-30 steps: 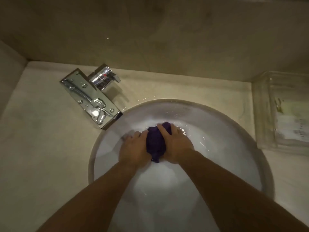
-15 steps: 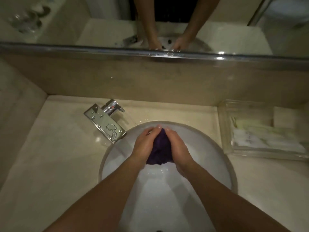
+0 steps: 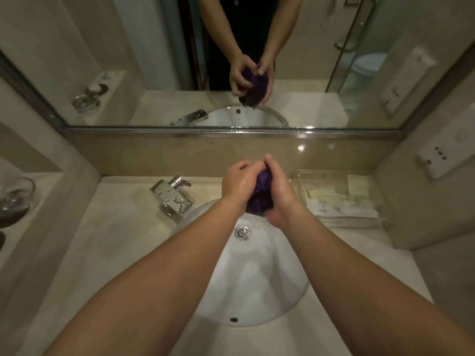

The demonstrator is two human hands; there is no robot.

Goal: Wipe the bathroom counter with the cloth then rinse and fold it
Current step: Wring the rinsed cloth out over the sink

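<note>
Cloth: a dark purple cloth [image 3: 261, 194] is bunched into a wad, held above the far side of the sink; only a strip of it shows between the two hands, so its full shape cannot be made out.
Left hand: the left hand [image 3: 237, 181] wraps the cloth's left side, fingers curled round it and clenched; the fingertips are hidden behind the wad.
Right hand: the right hand [image 3: 279, 191] grips the cloth's right side, fingers curled over the top; its palm side is out of sight.
Sink: a white round sink [image 3: 257, 291] is set in the counter, its chrome drain [image 3: 242, 232] showing just below the hands; the far rim is covered by the hands and forearms.
Counter: the beige counter [image 3: 123, 240] runs around the sink; its near edge is cut off by the frame.
Faucet: a chrome faucet [image 3: 173, 197] stands at the sink's far left, speckled with droplets.
Tray: a clear tray [image 3: 339, 199] sits at the far right of the counter; the pale papers in it are too blurred to read.
Mirror: the mirror [image 3: 154, 60] shows the hands clasping the cloth from the front; the person's reflection is cut off above the forearms.
Left ledge: a glass dish [image 3: 15, 196] is partly cut off by the frame edge.
</note>
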